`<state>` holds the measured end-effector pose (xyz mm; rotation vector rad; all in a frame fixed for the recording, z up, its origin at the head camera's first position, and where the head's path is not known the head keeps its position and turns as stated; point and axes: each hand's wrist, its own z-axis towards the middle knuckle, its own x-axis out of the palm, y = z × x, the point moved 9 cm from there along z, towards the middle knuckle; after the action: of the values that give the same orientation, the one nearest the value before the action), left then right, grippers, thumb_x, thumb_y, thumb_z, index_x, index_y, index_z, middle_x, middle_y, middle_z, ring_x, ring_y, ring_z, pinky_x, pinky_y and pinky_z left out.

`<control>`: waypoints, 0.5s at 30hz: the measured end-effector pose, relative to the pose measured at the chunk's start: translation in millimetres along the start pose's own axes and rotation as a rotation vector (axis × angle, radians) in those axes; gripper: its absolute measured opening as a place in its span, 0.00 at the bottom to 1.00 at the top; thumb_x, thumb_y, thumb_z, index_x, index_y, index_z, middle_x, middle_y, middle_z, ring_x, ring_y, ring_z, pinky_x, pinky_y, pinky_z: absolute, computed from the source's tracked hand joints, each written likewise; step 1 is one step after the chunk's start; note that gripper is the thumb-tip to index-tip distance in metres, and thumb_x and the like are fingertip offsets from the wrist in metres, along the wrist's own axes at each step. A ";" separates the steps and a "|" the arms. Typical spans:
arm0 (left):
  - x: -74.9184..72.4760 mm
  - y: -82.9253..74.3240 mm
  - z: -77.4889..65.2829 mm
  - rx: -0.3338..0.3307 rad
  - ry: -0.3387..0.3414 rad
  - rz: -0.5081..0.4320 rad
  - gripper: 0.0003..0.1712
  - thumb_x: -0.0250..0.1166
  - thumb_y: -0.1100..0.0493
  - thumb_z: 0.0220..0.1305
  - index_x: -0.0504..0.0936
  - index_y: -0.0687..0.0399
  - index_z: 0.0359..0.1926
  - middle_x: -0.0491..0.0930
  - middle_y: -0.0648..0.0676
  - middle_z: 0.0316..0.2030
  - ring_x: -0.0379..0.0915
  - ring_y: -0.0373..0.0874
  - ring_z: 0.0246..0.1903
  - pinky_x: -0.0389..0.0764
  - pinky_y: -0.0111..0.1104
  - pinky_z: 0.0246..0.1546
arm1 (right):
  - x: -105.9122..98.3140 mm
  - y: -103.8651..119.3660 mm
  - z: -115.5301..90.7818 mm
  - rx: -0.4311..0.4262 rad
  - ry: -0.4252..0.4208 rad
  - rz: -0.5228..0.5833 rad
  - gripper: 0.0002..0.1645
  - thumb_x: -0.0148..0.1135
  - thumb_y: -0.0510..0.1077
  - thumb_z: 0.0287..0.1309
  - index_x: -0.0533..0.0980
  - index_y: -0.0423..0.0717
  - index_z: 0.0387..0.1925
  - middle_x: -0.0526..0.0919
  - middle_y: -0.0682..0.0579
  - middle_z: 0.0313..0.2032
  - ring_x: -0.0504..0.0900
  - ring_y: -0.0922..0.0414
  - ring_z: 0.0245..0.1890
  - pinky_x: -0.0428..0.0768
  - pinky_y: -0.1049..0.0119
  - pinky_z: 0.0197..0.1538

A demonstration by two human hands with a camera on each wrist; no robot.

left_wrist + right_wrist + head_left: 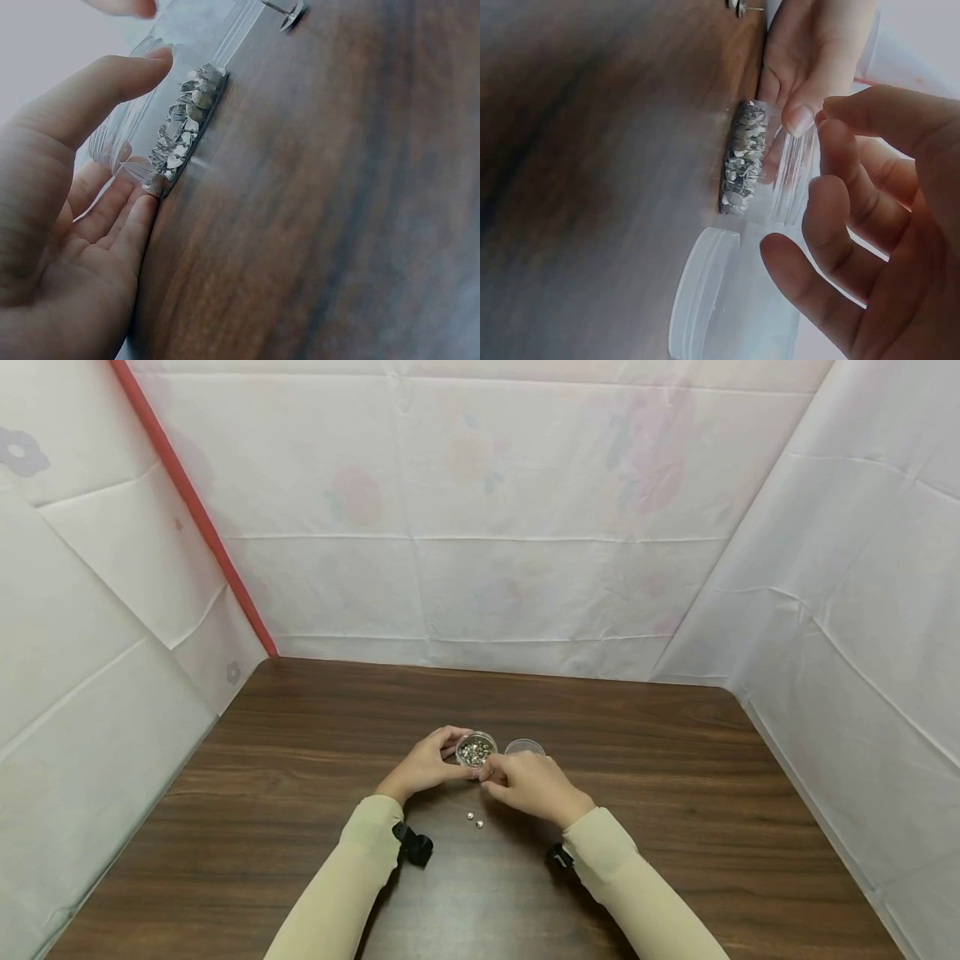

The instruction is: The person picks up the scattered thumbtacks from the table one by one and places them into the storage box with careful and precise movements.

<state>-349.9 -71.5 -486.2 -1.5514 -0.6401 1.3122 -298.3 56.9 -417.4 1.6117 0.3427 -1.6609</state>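
My left hand grips a small clear round jar, with the thumb at its threaded rim and the fingers round its far side. Silvery thumbtacks cover the bottom of the jar, which stands upright on the table. At the near right of the rim, my right hand has thumb and index fingertips brought together, close to the left thumb. Whether a tack is between them I cannot tell. The other right fingers are loosely bent. Two loose thumbtacks lie on the table nearer the body.
A clear round lid lies on the table just right of the jar, partly behind the right hand in the head view. The wooden table ends at white patterned sheets at the back and sides. A black wrist camera hangs at the left wrist.
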 end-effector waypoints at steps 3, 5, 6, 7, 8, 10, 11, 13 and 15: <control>0.7 0.9 -0.4 -0.017 0.002 0.000 0.40 0.76 0.44 0.41 0.71 0.42 0.57 0.69 0.48 0.57 0.66 0.39 0.55 0.72 0.39 0.59 | 5.3 1.4 -4.3 -0.011 0.038 0.011 0.04 0.60 0.51 0.58 0.78 0.61 0.36 0.79 0.68 0.23 0.71 0.73 0.20 0.75 0.72 0.21; 1.3 -1.7 -1.8 -0.017 0.008 -0.012 0.40 0.76 0.45 0.42 0.70 0.44 0.58 0.68 0.50 0.58 0.66 0.41 0.55 0.71 0.41 0.60 | 8.8 3.7 -6.9 -0.025 0.062 0.033 0.03 0.60 0.51 0.59 0.78 0.61 0.36 0.79 0.68 0.23 0.71 0.73 0.20 0.75 0.72 0.21; 1.2 -6.0 -3.6 -0.011 0.009 -0.022 0.40 0.76 0.47 0.43 0.70 0.47 0.58 0.68 0.52 0.58 0.66 0.43 0.56 0.71 0.42 0.60 | 10.3 5.4 -8.1 -0.038 0.072 0.043 0.03 0.60 0.50 0.59 0.78 0.61 0.35 0.79 0.68 0.23 0.71 0.73 0.20 0.75 0.72 0.22; 1.0 -10.4 -5.3 -0.005 0.012 -0.028 0.40 0.76 0.48 0.43 0.70 0.49 0.59 0.68 0.54 0.59 0.66 0.46 0.56 0.71 0.44 0.60 | 11.8 7.2 -9.2 -0.051 0.081 0.050 0.03 0.61 0.50 0.58 0.78 0.60 0.35 0.78 0.68 0.22 0.71 0.73 0.20 0.75 0.73 0.22; 0.8 -15.3 -7.4 0.000 0.016 -0.034 0.40 0.76 0.50 0.44 0.70 0.52 0.59 0.68 0.56 0.59 0.65 0.48 0.57 0.71 0.45 0.60 | 13.0 9.5 -10.3 -0.071 0.085 0.061 0.02 0.61 0.49 0.58 0.78 0.60 0.34 0.78 0.68 0.21 0.71 0.73 0.20 0.74 0.73 0.22; 0.0 -25.5 -11.3 0.006 0.023 -0.042 0.40 0.75 0.53 0.46 0.69 0.57 0.60 0.67 0.60 0.59 0.65 0.51 0.57 0.70 0.47 0.60 | 15.3 14.5 -12.4 -0.110 0.095 0.089 0.02 0.61 0.46 0.57 0.79 0.58 0.33 0.77 0.67 0.20 0.70 0.74 0.19 0.73 0.76 0.22; -0.6 -30.2 -13.1 0.006 0.026 -0.042 0.40 0.75 0.54 0.47 0.69 0.58 0.60 0.67 0.62 0.59 0.65 0.52 0.57 0.70 0.47 0.60 | 16.4 17.2 -13.4 -0.127 0.104 0.102 0.03 0.61 0.44 0.57 0.79 0.57 0.33 0.77 0.67 0.20 0.70 0.74 0.19 0.73 0.77 0.22; -1.6 -36.3 -15.4 0.010 0.023 -0.036 0.39 0.74 0.56 0.47 0.69 0.60 0.59 0.67 0.63 0.59 0.65 0.53 0.57 0.70 0.48 0.60 | 19.4 21.7 -15.4 -0.153 0.125 0.128 0.03 0.62 0.43 0.56 0.80 0.56 0.32 0.76 0.67 0.20 0.69 0.74 0.18 0.71 0.79 0.21; -2.2 -38.6 -16.2 0.001 0.022 -0.032 0.38 0.74 0.56 0.48 0.69 0.60 0.59 0.67 0.62 0.59 0.65 0.53 0.57 0.70 0.47 0.60 | 22.1 25.2 -16.9 -0.164 0.148 0.148 0.03 0.62 0.43 0.56 0.80 0.55 0.33 0.75 0.67 0.20 0.68 0.75 0.18 0.70 0.81 0.20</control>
<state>-328.1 -63.7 -451.3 -1.5470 -0.6477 1.2698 -266.5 44.2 -432.8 1.5999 0.4130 -1.3712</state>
